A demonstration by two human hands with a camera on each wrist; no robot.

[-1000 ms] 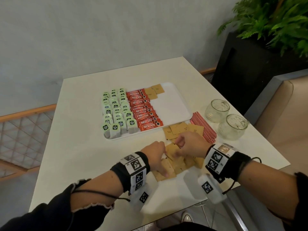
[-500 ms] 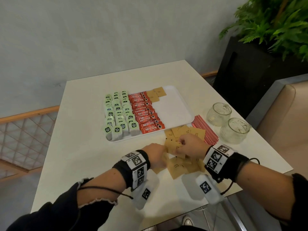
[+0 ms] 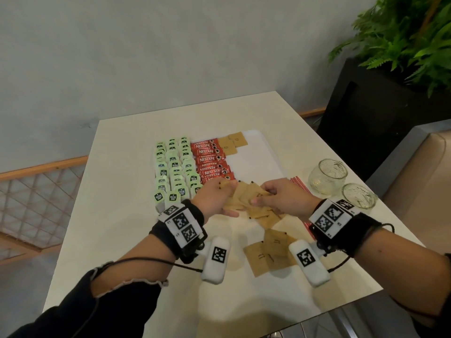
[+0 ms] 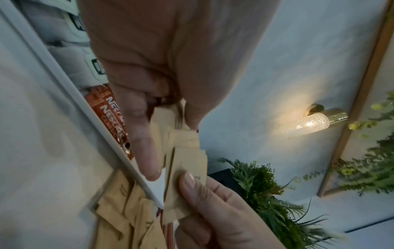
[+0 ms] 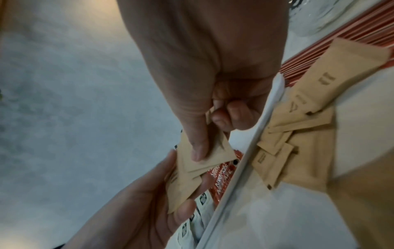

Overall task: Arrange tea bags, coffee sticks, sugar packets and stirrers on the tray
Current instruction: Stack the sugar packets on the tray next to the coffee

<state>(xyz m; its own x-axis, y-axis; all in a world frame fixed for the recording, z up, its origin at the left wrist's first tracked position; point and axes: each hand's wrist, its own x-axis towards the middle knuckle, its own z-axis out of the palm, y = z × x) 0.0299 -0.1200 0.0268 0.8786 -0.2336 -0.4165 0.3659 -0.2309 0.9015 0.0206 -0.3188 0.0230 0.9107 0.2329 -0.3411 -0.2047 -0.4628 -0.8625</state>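
Both hands hold one small stack of brown sugar packets (image 3: 245, 195) just above the near edge of the white tray (image 3: 263, 154). My left hand (image 3: 223, 197) pinches the stack's left end between thumb and fingers, and my right hand (image 3: 264, 197) pinches its right end. In the left wrist view the held packets (image 4: 187, 161) are fanned unevenly. On the tray lie rows of green tea bags (image 3: 174, 167), red coffee sticks (image 3: 210, 159) and a few sugar packets (image 3: 230, 143) at the far end. Red stirrers (image 3: 299, 184) lie right of the tray, partly hidden by my right hand.
Loose sugar packets (image 3: 268, 254) lie on the table between my wrists, and more sit under my hands. Two glass jars (image 3: 327, 175) (image 3: 358, 198) stand at the right. A black planter with ferns (image 3: 380, 98) and a padded seat flank the table's right side.
Both hands have lifted from the loose pile and moved forward toward the tray's near edge, carrying a gathered stack of sugar packets between them.
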